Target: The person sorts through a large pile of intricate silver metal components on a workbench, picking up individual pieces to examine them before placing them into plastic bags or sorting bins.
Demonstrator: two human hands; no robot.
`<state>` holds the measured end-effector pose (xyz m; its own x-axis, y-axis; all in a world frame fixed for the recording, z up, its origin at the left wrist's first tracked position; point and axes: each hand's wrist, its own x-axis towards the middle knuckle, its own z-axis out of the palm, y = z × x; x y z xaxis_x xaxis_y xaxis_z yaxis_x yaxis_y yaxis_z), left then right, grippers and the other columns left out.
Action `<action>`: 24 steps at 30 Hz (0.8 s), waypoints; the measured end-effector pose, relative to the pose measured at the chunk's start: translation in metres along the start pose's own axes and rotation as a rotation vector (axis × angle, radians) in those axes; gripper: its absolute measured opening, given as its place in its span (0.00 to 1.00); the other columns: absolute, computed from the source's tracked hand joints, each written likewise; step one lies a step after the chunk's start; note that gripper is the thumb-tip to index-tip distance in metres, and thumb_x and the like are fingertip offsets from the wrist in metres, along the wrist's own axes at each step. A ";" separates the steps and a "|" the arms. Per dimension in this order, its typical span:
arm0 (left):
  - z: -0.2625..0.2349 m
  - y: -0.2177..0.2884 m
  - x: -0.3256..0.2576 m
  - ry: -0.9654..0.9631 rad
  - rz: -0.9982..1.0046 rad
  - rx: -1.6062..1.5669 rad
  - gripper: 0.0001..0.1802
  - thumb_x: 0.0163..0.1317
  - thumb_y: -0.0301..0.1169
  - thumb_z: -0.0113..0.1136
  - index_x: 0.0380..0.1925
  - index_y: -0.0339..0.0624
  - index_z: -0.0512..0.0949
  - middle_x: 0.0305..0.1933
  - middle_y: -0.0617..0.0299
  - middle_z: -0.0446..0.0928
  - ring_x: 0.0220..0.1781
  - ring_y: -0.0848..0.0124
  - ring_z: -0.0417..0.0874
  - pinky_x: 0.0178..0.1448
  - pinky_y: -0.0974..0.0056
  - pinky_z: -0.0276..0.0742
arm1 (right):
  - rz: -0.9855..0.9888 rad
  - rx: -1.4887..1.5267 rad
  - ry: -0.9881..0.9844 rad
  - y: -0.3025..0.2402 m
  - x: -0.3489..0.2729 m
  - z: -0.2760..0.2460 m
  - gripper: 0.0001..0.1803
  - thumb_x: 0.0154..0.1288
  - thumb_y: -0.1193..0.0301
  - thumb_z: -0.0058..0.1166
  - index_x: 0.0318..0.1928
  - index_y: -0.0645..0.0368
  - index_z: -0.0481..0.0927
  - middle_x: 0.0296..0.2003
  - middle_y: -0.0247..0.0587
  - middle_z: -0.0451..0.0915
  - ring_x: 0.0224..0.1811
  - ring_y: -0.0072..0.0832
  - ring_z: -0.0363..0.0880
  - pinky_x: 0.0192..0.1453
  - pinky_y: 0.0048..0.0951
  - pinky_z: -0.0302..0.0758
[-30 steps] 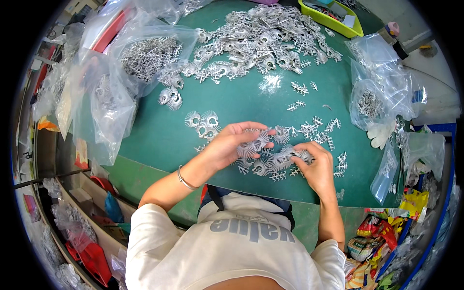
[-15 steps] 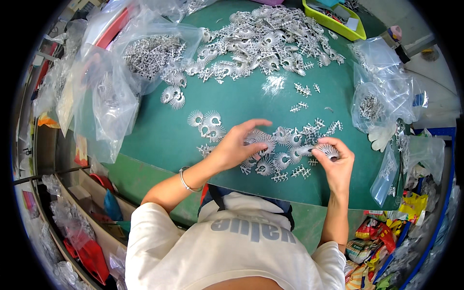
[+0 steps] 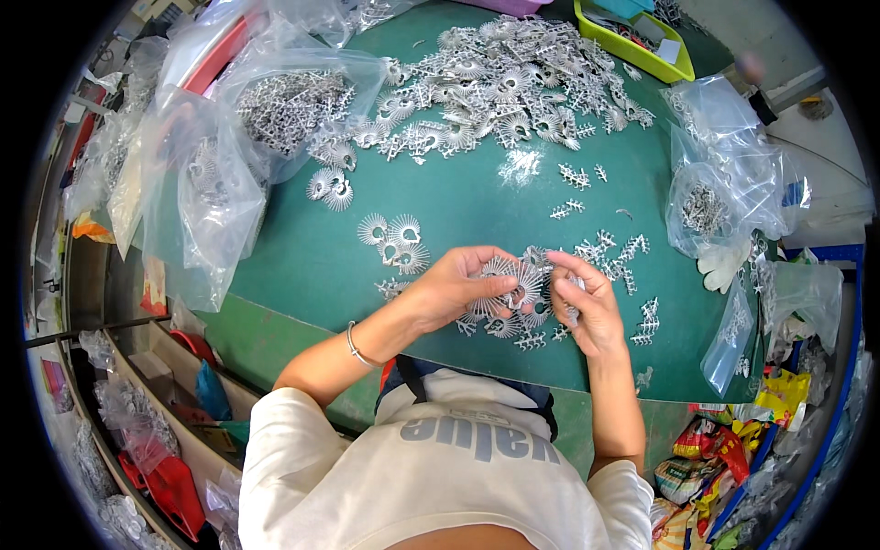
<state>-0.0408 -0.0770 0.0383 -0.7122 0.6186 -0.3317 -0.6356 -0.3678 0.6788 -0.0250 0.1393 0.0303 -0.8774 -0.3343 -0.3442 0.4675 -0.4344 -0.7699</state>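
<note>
My left hand (image 3: 463,284) is closed, thumb on top, on a silver fan-shaped metal piece (image 3: 525,284) with spiky ribs and a round notch. Close by on its right, my right hand (image 3: 589,307) has curled fingers around another fan-shaped piece (image 3: 575,291), mostly hidden by the fingers. Beneath and between the hands lie more fan pieces and branched metal pieces (image 3: 530,340) on the green tabletop (image 3: 440,206). A small group of fan pieces (image 3: 404,228) rests left of my left hand. Several branched pieces (image 3: 632,246) lie beyond my right hand.
A large heap of metal pieces (image 3: 513,78) covers the far middle. Clear plastic bags stand at left (image 3: 215,202) and right (image 3: 724,156), some with metal parts inside. A yellow-green tray (image 3: 632,41) sits at the far right. A white glove (image 3: 722,263) lies near the right edge.
My right hand has moved left, close to my left hand, bringing its fan piece along. My left thumb and fingers have closed on a fan piece. A branched piece shows where my right hand was.
</note>
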 end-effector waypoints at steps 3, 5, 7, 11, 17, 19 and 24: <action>0.001 0.001 0.000 -0.072 -0.066 -0.064 0.14 0.62 0.29 0.56 0.45 0.33 0.71 0.39 0.54 0.79 0.37 0.70 0.82 0.36 0.72 0.80 | -0.184 -0.292 0.080 0.001 0.001 0.017 0.04 0.54 0.82 0.58 0.33 0.65 0.79 0.33 0.35 0.75 0.33 0.16 0.70 0.32 0.15 0.65; -0.001 -0.001 0.002 -0.104 -0.126 -0.139 0.15 0.62 0.31 0.56 0.46 0.33 0.71 0.39 0.53 0.79 0.36 0.70 0.82 0.34 0.73 0.79 | -0.325 -0.344 0.089 0.007 0.001 0.017 0.04 0.54 0.83 0.58 0.32 0.66 0.79 0.34 0.36 0.76 0.35 0.18 0.72 0.38 0.17 0.68; -0.006 -0.007 0.004 -0.102 -0.181 -0.241 0.16 0.62 0.32 0.56 0.46 0.33 0.71 0.38 0.53 0.79 0.34 0.71 0.83 0.33 0.74 0.79 | -0.420 -0.415 0.088 0.009 0.000 0.016 0.05 0.53 0.83 0.59 0.32 0.66 0.79 0.34 0.38 0.77 0.37 0.21 0.73 0.41 0.20 0.69; -0.003 -0.015 0.002 -0.185 -0.085 -0.273 0.15 0.62 0.33 0.55 0.44 0.34 0.72 0.36 0.51 0.79 0.31 0.73 0.82 0.28 0.76 0.78 | -0.433 -0.375 0.091 0.012 -0.004 0.017 0.05 0.52 0.83 0.59 0.31 0.67 0.78 0.33 0.41 0.78 0.38 0.24 0.74 0.42 0.22 0.70; 0.011 -0.014 0.001 -0.137 -0.094 -0.204 0.12 0.60 0.31 0.58 0.39 0.36 0.71 0.29 0.52 0.78 0.19 0.75 0.75 0.21 0.74 0.70 | -0.648 -0.687 0.077 -0.014 -0.010 0.017 0.06 0.48 0.85 0.60 0.29 0.68 0.79 0.31 0.43 0.79 0.34 0.26 0.76 0.38 0.24 0.72; 0.013 -0.014 0.000 -0.094 -0.034 -0.081 0.11 0.60 0.30 0.58 0.38 0.36 0.71 0.29 0.52 0.78 0.18 0.74 0.74 0.21 0.74 0.69 | -0.665 -0.739 0.119 -0.023 -0.011 0.020 0.06 0.46 0.86 0.60 0.29 0.68 0.79 0.30 0.44 0.79 0.33 0.27 0.77 0.37 0.24 0.72; 0.004 -0.005 -0.001 -0.186 -0.163 -0.168 0.10 0.59 0.28 0.59 0.37 0.36 0.71 0.28 0.54 0.78 0.19 0.73 0.76 0.20 0.73 0.68 | -0.646 -0.858 -0.008 -0.044 -0.017 0.021 0.06 0.43 0.85 0.62 0.26 0.67 0.80 0.27 0.43 0.80 0.30 0.27 0.78 0.34 0.25 0.73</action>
<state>-0.0356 -0.0725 0.0377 -0.5395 0.7900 -0.2914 -0.7889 -0.3532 0.5029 -0.0282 0.1460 0.0814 -0.9291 -0.2586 0.2644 -0.3194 0.2008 -0.9261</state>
